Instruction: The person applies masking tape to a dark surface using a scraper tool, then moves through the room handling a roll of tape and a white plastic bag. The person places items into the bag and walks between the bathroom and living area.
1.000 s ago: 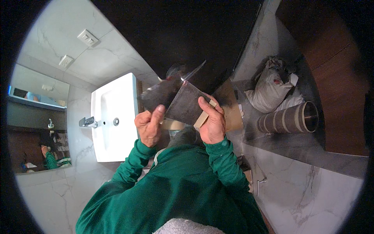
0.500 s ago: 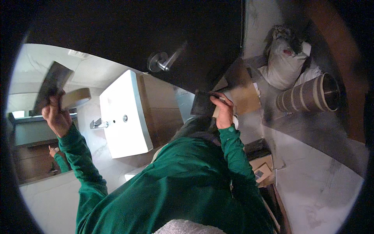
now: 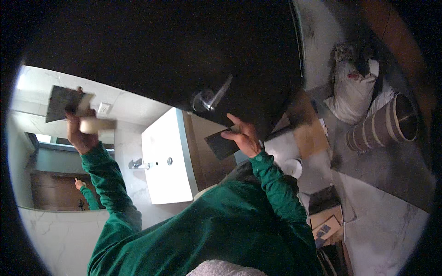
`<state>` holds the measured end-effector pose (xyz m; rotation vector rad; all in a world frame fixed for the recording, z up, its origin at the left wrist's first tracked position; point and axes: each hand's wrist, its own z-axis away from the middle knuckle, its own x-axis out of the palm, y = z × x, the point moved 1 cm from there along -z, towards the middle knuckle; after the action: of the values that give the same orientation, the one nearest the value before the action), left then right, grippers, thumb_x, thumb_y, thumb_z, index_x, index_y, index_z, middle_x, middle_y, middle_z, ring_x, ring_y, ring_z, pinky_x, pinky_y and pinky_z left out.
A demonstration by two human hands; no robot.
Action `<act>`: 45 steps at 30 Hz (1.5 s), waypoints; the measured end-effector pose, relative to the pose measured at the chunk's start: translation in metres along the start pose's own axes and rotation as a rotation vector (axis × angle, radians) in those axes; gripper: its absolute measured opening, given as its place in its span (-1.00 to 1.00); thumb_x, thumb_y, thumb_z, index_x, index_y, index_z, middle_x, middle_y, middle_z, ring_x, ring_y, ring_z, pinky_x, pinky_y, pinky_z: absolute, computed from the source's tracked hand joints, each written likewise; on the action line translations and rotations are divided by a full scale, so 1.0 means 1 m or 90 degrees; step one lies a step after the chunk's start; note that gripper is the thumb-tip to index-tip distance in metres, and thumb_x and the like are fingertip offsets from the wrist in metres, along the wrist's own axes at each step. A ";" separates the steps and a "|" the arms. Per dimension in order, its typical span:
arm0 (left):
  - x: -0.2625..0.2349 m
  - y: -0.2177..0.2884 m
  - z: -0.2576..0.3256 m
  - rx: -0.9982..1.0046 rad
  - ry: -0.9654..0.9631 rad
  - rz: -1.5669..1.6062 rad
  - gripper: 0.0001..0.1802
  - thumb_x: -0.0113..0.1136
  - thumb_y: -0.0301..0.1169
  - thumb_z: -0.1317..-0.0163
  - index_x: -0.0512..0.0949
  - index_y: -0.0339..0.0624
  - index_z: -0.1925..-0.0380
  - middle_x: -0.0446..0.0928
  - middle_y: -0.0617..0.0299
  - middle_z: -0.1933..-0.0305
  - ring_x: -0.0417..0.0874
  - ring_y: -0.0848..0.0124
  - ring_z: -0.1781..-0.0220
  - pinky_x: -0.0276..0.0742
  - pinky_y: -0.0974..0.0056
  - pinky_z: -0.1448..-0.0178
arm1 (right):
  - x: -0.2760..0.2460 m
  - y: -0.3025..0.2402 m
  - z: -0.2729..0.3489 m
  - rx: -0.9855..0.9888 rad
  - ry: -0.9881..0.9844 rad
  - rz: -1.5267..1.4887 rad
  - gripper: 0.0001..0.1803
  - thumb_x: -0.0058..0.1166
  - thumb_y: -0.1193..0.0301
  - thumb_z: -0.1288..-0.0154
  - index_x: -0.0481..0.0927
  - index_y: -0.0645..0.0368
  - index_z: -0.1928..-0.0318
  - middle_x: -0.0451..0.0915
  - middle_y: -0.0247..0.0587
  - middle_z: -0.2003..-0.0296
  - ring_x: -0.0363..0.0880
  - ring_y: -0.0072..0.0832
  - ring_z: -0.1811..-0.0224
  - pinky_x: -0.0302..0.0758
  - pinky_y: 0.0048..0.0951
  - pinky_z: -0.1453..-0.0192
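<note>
My left hand (image 3: pixel 82 133) is raised in front of the mirror (image 3: pixel 37 184), its fingers closed round a dark flat rectangular plate (image 3: pixel 62 105). A beige rounded piece (image 3: pixel 96 125) sits against the same hand, too blurred to name. My right hand (image 3: pixel 247 140) is held near the door's lower edge, index finger and thumb stretched out. A second dark rectangular plate (image 3: pixel 220 143) juts from it to the left; the other fingers, partly hidden, seem to hold it. The dark door (image 3: pixel 138 46) with its metal lever handle (image 3: pixel 209 97) lies just beyond my right hand.
Between my arms stands a white washbasin (image 3: pixel 168 161) with a chrome tap (image 3: pixel 138 164). On the right are a white sack (image 3: pixel 352 94), a striped cylindrical container (image 3: pixel 382 124), brown cardboard (image 3: pixel 306 126) and a white round pail (image 3: pixel 291 169). A wall socket (image 3: pixel 105 108) is beside the mirror.
The left plate has swung from a steep slant to nearly level. My right hand has shifted left and slightly down, stretching out its index finger. The whole view has shifted, moving the surroundings right and down.
</note>
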<state>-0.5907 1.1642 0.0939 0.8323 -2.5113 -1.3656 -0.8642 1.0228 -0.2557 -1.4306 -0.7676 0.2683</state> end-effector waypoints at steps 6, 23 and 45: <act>0.029 -0.056 0.034 -0.277 -0.177 -0.015 -0.68 0.20 -0.36 -0.17 0.47 -0.29 0.13 0.57 0.02 0.08 0.64 0.34 0.27 0.64 0.29 0.24 | 0.024 -0.009 -0.056 -0.033 -0.144 0.099 -0.28 0.33 0.20 0.03 0.41 0.20 -0.15 0.59 -0.09 0.06 0.52 -0.37 0.00 0.38 -0.40 -0.12; 0.113 -0.243 0.028 -0.541 -0.305 -0.239 -0.87 0.38 -0.40 -0.12 0.70 -0.24 0.42 0.60 0.36 0.36 0.50 0.59 0.39 0.48 0.36 0.28 | -0.051 0.133 -0.029 0.156 0.219 -0.262 -0.72 0.21 0.42 0.00 0.70 0.23 0.22 0.64 -0.25 0.17 0.54 -0.41 0.11 0.40 -0.40 -0.07; 0.130 -0.282 0.036 -0.469 -0.244 -0.202 -0.75 0.05 -0.35 -0.30 0.58 -0.23 0.13 0.62 0.29 0.34 0.59 0.49 0.47 0.47 0.37 0.44 | -0.124 0.140 0.019 0.063 0.487 -0.321 -0.62 0.23 0.42 0.01 0.61 0.22 0.10 0.60 -0.30 0.16 0.50 -0.43 0.06 0.35 -0.42 -0.13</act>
<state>-0.6017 0.9988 -0.1715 0.8665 -1.8480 -2.5246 -0.9285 0.9857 -0.4284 -1.0725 -0.4400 -0.5964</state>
